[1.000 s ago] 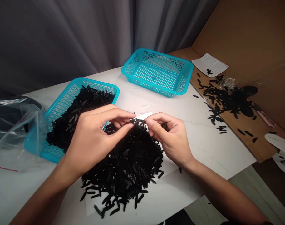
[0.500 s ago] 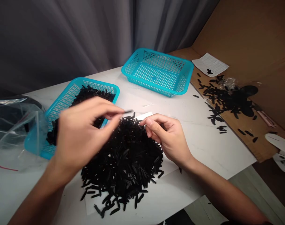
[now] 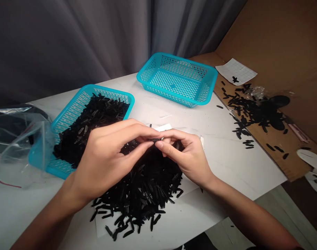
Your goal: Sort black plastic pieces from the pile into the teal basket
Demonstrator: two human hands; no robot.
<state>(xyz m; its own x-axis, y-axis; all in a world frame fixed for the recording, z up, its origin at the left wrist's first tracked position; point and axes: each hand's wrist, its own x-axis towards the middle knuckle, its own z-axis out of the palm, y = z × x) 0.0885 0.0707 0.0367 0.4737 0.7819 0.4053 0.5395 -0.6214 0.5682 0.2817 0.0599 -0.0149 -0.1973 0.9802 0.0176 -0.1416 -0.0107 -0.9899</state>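
Observation:
My left hand (image 3: pixel 108 156) and my right hand (image 3: pixel 189 156) meet fingertip to fingertip above a heap of small black strips (image 3: pixel 142 191). Between them is one thin black piece (image 3: pixel 155 140), pinched by the thumb and finger of each hand. The heap lies on white paper on the table. Left of it, partly behind my left hand, a blue basket (image 3: pixel 67 113) holds many more black pieces.
A second blue basket (image 3: pixel 174 95), with nothing in it, stands at the back. Scattered black pieces (image 3: pixel 252 107) lie on cardboard (image 3: pixel 291 170) at the right. A clear plastic bag (image 3: pixel 20 152) overlaps the left basket. Grey curtains hang behind the table (image 3: pixel 233 166).
My left hand has moved right and slightly down with the black piece, and its fingertips now meet those of my right hand. More of the left basket's contents shows.

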